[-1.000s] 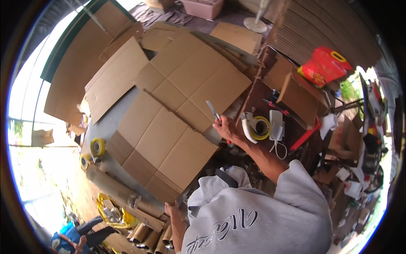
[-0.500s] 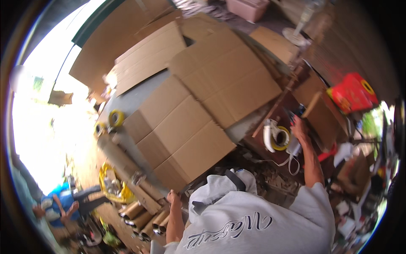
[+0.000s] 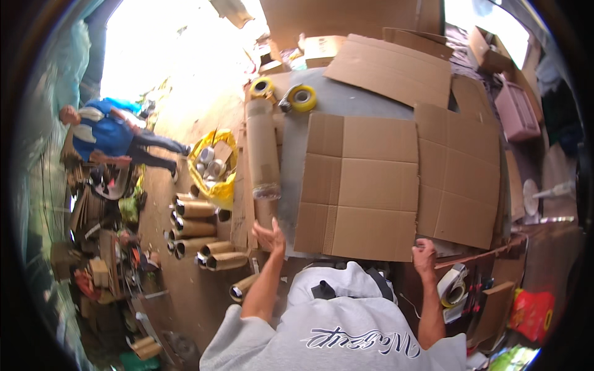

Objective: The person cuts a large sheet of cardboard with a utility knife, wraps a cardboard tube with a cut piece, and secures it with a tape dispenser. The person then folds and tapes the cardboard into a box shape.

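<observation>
My left hand point(image 3: 269, 236) is open, its fingers spread at the near end of a long brown cardboard tube point(image 3: 263, 148) that lies along the table's left edge. A shiny clear band shows near that end. My right hand point(image 3: 424, 255) is closed at the near right corner of a creased flat cardboard sheet point(image 3: 377, 185). Something small and dark shows at its fingertips, too small to name. A second cardboard sheet point(image 3: 458, 176) lies to the right, and another sheet point(image 3: 393, 68) lies at the far side. All rest on the grey tabletop point(image 3: 291, 179).
Two yellow tape rolls point(image 3: 302, 98) sit at the far left of the table. A tape dispenser point(image 3: 453, 287) lies by my right forearm. Left on the floor are several short cardboard tubes point(image 3: 198, 229) and a yellow bag point(image 3: 230, 188). A person in blue point(image 3: 105, 136) stands further left.
My view has turned to the right. My right hand has moved from beside the tape dispenser to the sheet's near corner. My left hand has opened and reached the tube's end.
</observation>
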The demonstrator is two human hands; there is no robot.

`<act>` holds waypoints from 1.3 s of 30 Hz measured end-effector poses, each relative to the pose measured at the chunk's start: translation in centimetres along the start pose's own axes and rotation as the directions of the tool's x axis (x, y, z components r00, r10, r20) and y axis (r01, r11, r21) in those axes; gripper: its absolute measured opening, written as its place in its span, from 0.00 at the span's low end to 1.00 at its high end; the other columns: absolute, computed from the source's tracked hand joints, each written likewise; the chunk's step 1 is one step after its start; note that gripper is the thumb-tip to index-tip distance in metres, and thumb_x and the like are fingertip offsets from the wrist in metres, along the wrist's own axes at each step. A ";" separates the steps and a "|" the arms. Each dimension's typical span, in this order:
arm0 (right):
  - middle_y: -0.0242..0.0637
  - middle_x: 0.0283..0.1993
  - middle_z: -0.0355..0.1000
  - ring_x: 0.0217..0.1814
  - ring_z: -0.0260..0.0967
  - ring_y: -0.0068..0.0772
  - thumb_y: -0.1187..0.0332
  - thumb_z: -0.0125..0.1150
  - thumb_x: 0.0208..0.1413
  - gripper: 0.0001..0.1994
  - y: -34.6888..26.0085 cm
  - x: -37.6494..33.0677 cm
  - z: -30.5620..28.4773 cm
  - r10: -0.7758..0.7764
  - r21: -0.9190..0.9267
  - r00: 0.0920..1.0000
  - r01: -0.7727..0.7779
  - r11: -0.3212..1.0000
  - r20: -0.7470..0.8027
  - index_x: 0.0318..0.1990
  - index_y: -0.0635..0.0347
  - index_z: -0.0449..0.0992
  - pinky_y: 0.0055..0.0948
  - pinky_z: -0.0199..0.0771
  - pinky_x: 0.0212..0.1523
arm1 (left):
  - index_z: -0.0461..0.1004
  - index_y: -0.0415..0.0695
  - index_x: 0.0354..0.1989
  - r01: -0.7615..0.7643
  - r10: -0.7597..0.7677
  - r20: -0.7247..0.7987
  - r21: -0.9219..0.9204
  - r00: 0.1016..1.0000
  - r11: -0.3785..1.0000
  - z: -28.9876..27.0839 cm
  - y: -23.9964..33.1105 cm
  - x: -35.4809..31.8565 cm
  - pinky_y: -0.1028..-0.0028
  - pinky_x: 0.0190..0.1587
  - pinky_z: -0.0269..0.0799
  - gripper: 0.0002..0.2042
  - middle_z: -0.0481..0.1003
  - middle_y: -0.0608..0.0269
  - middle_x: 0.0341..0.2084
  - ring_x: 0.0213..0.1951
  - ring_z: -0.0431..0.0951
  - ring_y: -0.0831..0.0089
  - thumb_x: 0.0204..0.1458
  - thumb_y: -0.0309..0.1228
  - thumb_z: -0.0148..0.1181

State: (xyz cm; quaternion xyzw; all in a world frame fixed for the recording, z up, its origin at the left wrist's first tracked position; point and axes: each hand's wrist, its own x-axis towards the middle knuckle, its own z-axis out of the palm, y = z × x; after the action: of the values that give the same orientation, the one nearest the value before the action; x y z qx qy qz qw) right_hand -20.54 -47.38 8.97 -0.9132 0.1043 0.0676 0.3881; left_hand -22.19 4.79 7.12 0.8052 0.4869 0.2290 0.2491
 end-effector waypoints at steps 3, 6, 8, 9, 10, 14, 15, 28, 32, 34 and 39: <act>0.47 0.44 0.76 0.40 0.79 0.42 0.73 0.66 0.50 0.15 -0.4 -0.8 5.1 -0.045 -0.014 0.999 0.046 0.999 0.019 0.46 0.66 0.79 0.35 0.82 0.42 | 0.55 0.35 0.69 -0.251 0.251 0.002 0.041 0.968 0.967 0.9 2.1 7.5 0.48 0.65 0.61 0.46 0.62 0.34 0.60 0.64 0.62 0.40 0.48 0.48 0.74; 0.45 0.43 0.77 0.39 0.79 0.40 0.73 0.67 0.50 0.15 -1.9 -1.6 6.8 0.099 0.005 0.995 -0.099 0.995 0.012 0.46 0.67 0.79 0.33 0.81 0.41 | 0.42 0.37 0.76 -0.190 0.165 0.187 0.122 0.968 0.974 3.8 6.2 13.9 0.49 0.67 0.62 0.63 0.61 0.33 0.64 0.66 0.62 0.41 0.39 0.53 0.79; 0.43 0.41 0.77 0.39 0.78 0.37 0.73 0.68 0.50 0.15 -0.5 -2.6 8.1 0.232 -0.019 0.973 -0.232 0.973 -0.020 0.46 0.68 0.78 0.32 0.81 0.41 | 0.37 0.39 0.78 -0.125 0.053 0.362 0.178 0.931 0.976 5.7 7.5 17.1 0.50 0.67 0.64 0.70 0.59 0.31 0.66 0.67 0.63 0.41 0.33 0.56 0.82; 0.42 0.40 0.77 0.38 0.78 0.36 0.73 0.68 0.51 0.16 1.5 -3.5 8.8 0.332 -0.037 0.942 -0.334 0.942 -0.051 0.47 0.68 0.77 0.32 0.81 0.41 | 0.36 0.39 0.78 -0.113 0.004 0.480 0.197 0.877 0.974 5.6 9.4 17.9 0.51 0.67 0.65 0.72 0.57 0.29 0.67 0.68 0.62 0.40 0.31 0.56 0.82; 0.40 0.40 0.77 0.37 0.78 0.34 0.73 0.68 0.51 0.16 2.6 -4.1 8.6 0.422 -0.051 0.904 -0.426 0.903 -0.074 0.47 0.68 0.77 0.32 0.81 0.41 | 0.35 0.40 0.78 -0.097 -0.048 0.546 0.234 0.836 0.967 5.7 10.2 18.7 0.52 0.67 0.66 0.72 0.59 0.30 0.66 0.67 0.63 0.41 0.30 0.55 0.83; 0.35 0.41 0.75 0.41 0.75 0.34 0.67 0.68 0.60 0.17 1.7 -6.1 9.6 0.774 0.564 0.597 -0.721 0.404 0.209 0.53 0.60 0.73 0.37 0.79 0.44 | 0.32 0.39 0.78 -0.113 0.064 0.570 0.051 0.819 0.992 6.8 7.5 21.3 0.56 0.67 0.68 0.75 0.63 0.33 0.64 0.64 0.69 0.44 0.26 0.51 0.85; 0.36 0.42 0.76 0.42 0.75 0.36 0.68 0.69 0.59 0.16 1.7 -6.1 10.3 0.763 0.661 0.582 -0.694 0.285 0.281 0.52 0.59 0.73 0.39 0.78 0.45 | 0.32 0.38 0.77 -0.125 0.126 0.553 -0.040 0.824 0.991 7.0 5.6 22.3 0.57 0.67 0.68 0.75 0.64 0.34 0.64 0.64 0.69 0.45 0.26 0.50 0.85; 0.35 0.51 0.79 0.51 0.78 0.40 0.70 0.69 0.60 0.16 -2.0 -7.0 19.0 0.571 0.863 0.659 -0.459 -0.211 0.491 0.55 0.53 0.76 0.44 0.80 0.53 | 0.51 0.46 0.74 -0.588 0.703 0.658 -0.465 0.270 0.662 -1.7 17.7 19.2 0.49 0.62 0.71 0.63 0.67 0.43 0.60 0.59 0.72 0.47 0.22 0.39 0.81; 0.33 0.49 0.78 0.49 0.78 0.36 0.73 0.67 0.61 0.15 -3.4 -6.8 19.1 0.589 0.875 0.682 -0.476 -0.093 0.434 0.54 0.50 0.76 0.44 0.83 0.49 | 0.54 0.52 0.75 -0.852 0.734 0.679 -0.367 0.029 0.373 0.4 21.2 15.9 0.51 0.65 0.66 0.62 0.67 0.44 0.61 0.62 0.69 0.44 0.21 0.33 0.80; 0.33 0.51 0.78 0.53 0.77 0.37 0.72 0.64 0.63 0.15 -5.0 -7.0 18.3 0.619 0.862 0.664 -0.505 -0.042 0.419 0.56 0.51 0.75 0.44 0.82 0.52 | 0.55 0.52 0.75 -0.871 0.734 0.675 -0.402 -0.074 0.282 1.9 22.1 14.3 0.51 0.64 0.65 0.59 0.68 0.46 0.59 0.61 0.69 0.45 0.24 0.33 0.78; 0.33 0.52 0.77 0.51 0.77 0.37 0.73 0.64 0.63 0.15 -7.2 -8.7 17.3 0.663 0.849 0.651 -0.526 0.043 0.370 0.56 0.52 0.74 0.47 0.81 0.51 | 0.55 0.56 0.75 -0.915 0.702 0.694 -0.372 -0.163 0.155 5.8 21.2 10.7 0.50 0.60 0.65 0.59 0.67 0.46 0.56 0.59 0.69 0.47 0.23 0.32 0.77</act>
State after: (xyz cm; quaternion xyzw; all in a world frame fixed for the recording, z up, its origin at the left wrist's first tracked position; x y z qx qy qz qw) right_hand -27.97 -28.76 3.81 -0.4029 0.5135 0.0948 0.7516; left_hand 0.09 4.83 17.24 0.9487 -0.2794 -0.0953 0.1133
